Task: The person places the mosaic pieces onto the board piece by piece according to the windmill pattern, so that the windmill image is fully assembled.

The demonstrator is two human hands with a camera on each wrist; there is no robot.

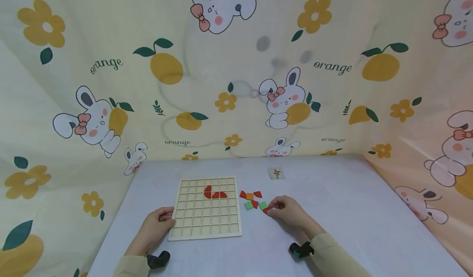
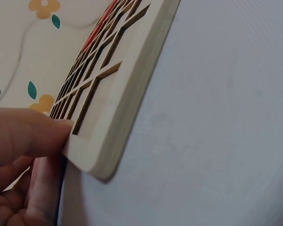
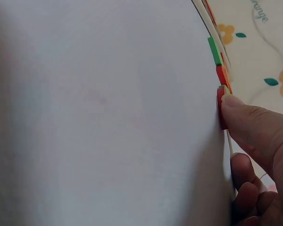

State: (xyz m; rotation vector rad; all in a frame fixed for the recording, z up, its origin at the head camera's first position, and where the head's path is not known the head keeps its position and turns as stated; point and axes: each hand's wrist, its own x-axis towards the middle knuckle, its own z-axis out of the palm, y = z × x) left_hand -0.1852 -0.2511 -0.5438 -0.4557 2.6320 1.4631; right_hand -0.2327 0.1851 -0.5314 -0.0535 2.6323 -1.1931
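A pale wooden grid board (image 1: 201, 229) lies on the table, with red quarter-round pieces (image 1: 208, 192) set in its upper squares. My left hand (image 1: 154, 227) holds the board's left edge near the lower corner. In the left wrist view, the thumb (image 2: 33, 133) rests on the rim and the other fingers sit along the side. Right of the board, my right hand (image 1: 290, 212) pinches a red piece (image 1: 265, 211) between thumb and fingers, low at the table. The red piece (image 3: 221, 108) overlaps a green one in the right wrist view.
Loose flat pieces lie between the board and my right hand: a green square (image 1: 249, 206), another green square (image 1: 262, 205), an orange square (image 1: 250, 196) and several red pieces (image 1: 257, 194). A small pattern card (image 1: 276, 173) lies farther back. A printed cloth (image 1: 236, 117) hangs behind the table.
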